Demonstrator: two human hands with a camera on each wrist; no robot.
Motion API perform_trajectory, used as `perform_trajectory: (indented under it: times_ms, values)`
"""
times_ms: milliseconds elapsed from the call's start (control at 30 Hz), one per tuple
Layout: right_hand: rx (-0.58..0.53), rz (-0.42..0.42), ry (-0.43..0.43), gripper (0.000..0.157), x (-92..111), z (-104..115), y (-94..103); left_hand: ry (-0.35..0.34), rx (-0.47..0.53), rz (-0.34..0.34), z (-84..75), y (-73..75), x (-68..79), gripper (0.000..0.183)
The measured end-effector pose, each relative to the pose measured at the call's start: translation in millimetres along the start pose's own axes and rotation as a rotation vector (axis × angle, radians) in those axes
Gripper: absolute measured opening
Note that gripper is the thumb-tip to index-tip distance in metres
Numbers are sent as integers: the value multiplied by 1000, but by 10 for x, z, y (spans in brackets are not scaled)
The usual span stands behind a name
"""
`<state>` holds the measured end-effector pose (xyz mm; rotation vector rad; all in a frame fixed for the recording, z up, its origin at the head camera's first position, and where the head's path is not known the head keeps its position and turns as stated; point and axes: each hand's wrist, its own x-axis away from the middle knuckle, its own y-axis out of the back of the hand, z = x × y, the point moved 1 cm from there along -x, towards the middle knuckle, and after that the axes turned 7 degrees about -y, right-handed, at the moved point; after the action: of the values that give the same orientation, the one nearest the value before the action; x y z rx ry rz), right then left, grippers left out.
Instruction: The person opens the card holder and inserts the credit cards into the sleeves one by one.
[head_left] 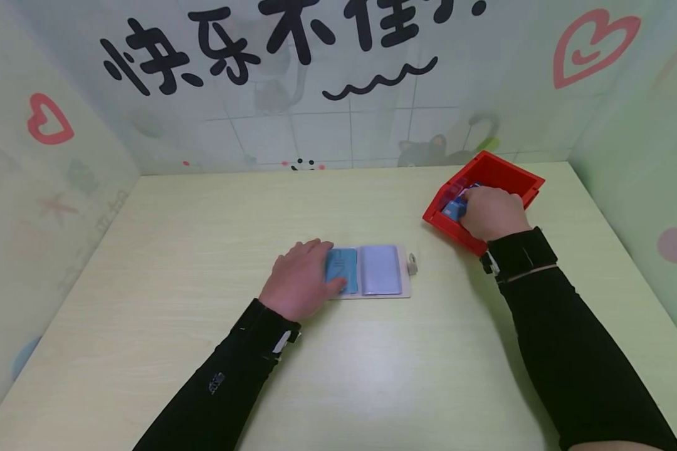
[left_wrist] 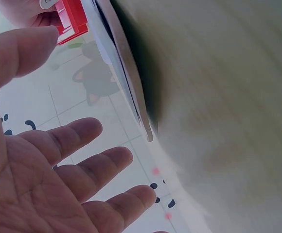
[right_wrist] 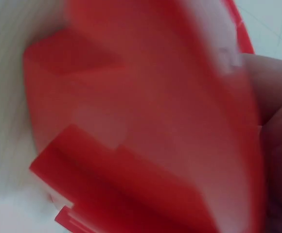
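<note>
An opened card holder point(head_left: 406, 287) lies flat on the table, a blue card in its left pocket and a pale lilac sleeve point(head_left: 380, 269) on its right. My left hand point(head_left: 301, 279) is at the holder's left edge, fingers spread and loosely extended, as the left wrist view also shows. Into a red plastic bin point(head_left: 516, 176) at the back right reaches my right hand point(head_left: 493, 213), beside blue packet-like items point(head_left: 453, 210). The bin's wall fills most of the right wrist view and hides those fingertips, so what they grasp is unclear.
A small metal clasp point(head_left: 412, 264) sticks out from the holder's right edge. The pale wooden table point(head_left: 203, 225) meets a printed back wall point(head_left: 327, 141) just behind the bin. Side walls stand at left and right.
</note>
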<state>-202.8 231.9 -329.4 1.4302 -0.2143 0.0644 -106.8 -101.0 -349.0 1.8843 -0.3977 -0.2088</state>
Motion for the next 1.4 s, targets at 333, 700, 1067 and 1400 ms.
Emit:
perform_trajectory:
  times_ms: [333,700,1067,1400]
  values:
    - [63,30,-22,37,-38,5,0,6,17,0,-15,12,0,69]
    - [94,58,-15,31,-61,12,21,7,25,2,-29,26,3,68]
    - [119,41,-18,36,-55,9,3,5,33,0,-26,6,2,66]
    - [127,26,-16,39,-44,12,-5,2,34,8,-34,10,15,68]
